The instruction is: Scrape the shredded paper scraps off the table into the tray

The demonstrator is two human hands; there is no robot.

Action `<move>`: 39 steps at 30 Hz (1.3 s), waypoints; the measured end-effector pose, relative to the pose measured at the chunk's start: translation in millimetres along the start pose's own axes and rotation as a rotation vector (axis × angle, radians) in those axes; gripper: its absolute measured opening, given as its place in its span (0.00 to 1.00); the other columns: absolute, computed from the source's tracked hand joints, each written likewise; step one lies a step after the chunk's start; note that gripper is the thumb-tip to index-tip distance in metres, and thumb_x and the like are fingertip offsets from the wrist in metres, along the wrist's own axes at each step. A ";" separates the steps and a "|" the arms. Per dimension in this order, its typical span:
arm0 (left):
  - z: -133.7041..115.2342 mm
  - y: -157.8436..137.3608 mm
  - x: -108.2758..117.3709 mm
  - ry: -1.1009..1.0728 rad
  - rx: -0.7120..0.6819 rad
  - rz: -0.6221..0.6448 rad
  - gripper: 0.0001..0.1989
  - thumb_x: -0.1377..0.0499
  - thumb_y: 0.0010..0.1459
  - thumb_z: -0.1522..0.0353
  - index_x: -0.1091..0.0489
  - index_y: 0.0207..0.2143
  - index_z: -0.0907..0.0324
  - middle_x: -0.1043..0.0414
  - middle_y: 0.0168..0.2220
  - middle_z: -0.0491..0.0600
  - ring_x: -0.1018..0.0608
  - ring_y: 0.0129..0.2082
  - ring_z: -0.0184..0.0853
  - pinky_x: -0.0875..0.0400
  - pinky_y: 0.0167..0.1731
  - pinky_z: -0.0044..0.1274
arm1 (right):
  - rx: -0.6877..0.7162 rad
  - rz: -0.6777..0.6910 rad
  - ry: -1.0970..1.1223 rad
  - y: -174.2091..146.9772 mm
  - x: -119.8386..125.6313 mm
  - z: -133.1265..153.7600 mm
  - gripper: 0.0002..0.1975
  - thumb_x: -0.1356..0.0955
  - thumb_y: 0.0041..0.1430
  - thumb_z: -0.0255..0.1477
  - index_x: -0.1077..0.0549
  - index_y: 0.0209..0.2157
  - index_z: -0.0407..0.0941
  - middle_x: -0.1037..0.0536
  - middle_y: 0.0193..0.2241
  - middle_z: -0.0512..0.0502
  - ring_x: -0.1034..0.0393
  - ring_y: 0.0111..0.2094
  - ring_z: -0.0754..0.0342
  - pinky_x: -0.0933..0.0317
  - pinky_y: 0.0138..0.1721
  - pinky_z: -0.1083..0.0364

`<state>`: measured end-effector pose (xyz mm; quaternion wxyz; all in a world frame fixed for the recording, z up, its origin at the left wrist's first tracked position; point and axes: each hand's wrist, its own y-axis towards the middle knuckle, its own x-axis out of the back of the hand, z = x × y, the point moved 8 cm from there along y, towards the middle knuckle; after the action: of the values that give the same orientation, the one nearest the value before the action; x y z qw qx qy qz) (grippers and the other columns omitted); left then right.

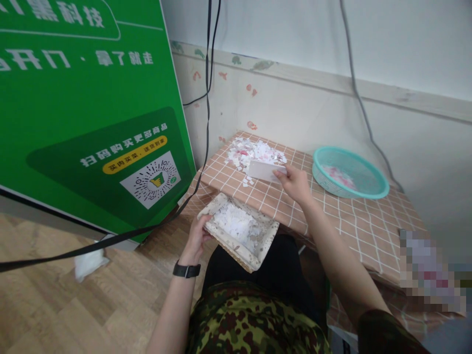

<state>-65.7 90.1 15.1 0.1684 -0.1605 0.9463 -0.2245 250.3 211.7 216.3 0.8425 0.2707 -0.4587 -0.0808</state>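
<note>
My left hand (199,233) grips the left rim of a patterned, cloth-lined rectangular basket (266,235), which I hold just below the table's front edge. White paper scraps (236,221) lie inside it. With my right hand (294,181) I pinch a flat white card (263,171) by its right end, low over the tabletop. The card's far side is beside a heap of paper scraps (254,151), mostly white with some pink. A few loose scraps (248,182) lie in front of the heap, left of the card.
A turquoise mesh basket (383,189) with pinkish scraps stands on the checked tablecloth (354,221) at right. A green cabinet (92,98) rises at left. Black cable (208,113) hangs between it and the table. A white bag (90,263) lies on the wooden floor.
</note>
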 end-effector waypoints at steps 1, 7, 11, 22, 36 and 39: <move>0.5 0.2 0.5 0.001 0.003 -0.005 0.23 0.34 0.43 0.56 0.25 0.40 0.60 0.24 0.29 0.47 0.23 0.26 0.37 0.28 0.22 0.24 | 0.006 0.004 0.007 -0.9 -0.2 2.2 0.18 0.36 0.64 0.45 0.31 0.27 0.47 0.29 0.22 0.47 0.35 0.25 0.51 0.49 0.30 0.54; -1.0 -1.0 -0.1 0.006 -0.013 0.001 0.23 0.34 0.44 0.56 0.25 0.40 0.59 0.24 0.30 0.48 0.23 0.27 0.37 0.28 0.22 0.24 | 0.037 0.117 0.069 -4.6 -12.2 15.1 0.17 0.36 0.64 0.44 0.33 0.27 0.48 0.29 0.22 0.48 0.35 0.25 0.51 0.49 0.29 0.54; -0.7 -0.9 -0.2 0.007 0.000 -0.001 0.22 0.34 0.44 0.56 0.25 0.40 0.60 0.24 0.28 0.48 0.23 0.27 0.38 0.28 0.22 0.24 | 0.007 0.130 0.041 -4.8 -3.2 11.1 0.17 0.35 0.63 0.44 0.34 0.26 0.48 0.29 0.21 0.48 0.36 0.25 0.51 0.49 0.29 0.53; -1.5 -2.1 0.3 0.002 -0.018 -0.003 0.20 0.34 0.44 0.57 0.26 0.38 0.59 0.25 0.28 0.45 0.23 0.26 0.36 0.28 0.22 0.24 | 0.004 0.100 0.077 -17.5 1.5 14.5 0.24 0.37 0.63 0.51 0.40 0.23 0.48 0.35 0.18 0.51 0.40 0.22 0.54 0.51 0.27 0.54; -2.5 -3.7 -1.5 0.018 -0.006 -0.003 0.22 0.35 0.43 0.56 0.25 0.39 0.59 0.24 0.28 0.46 0.23 0.27 0.37 0.28 0.24 0.25 | 0.001 0.067 0.098 -37.3 10.1 21.1 0.23 0.36 0.66 0.48 0.37 0.23 0.48 0.34 0.19 0.52 0.40 0.23 0.54 0.49 0.28 0.54; -3.4 -4.1 -1.0 0.011 -0.022 -0.014 0.20 0.34 0.43 0.56 0.26 0.37 0.59 0.25 0.27 0.45 0.24 0.25 0.36 0.29 0.23 0.24 | 0.008 0.042 0.074 -44.6 13.5 23.0 0.22 0.37 0.66 0.47 0.36 0.24 0.48 0.32 0.20 0.50 0.38 0.23 0.54 0.48 0.28 0.54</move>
<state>-65.2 88.2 20.1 0.1598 -0.1678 0.9484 -0.2163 244.1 160.2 212.5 0.8594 0.2674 -0.4328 -0.0513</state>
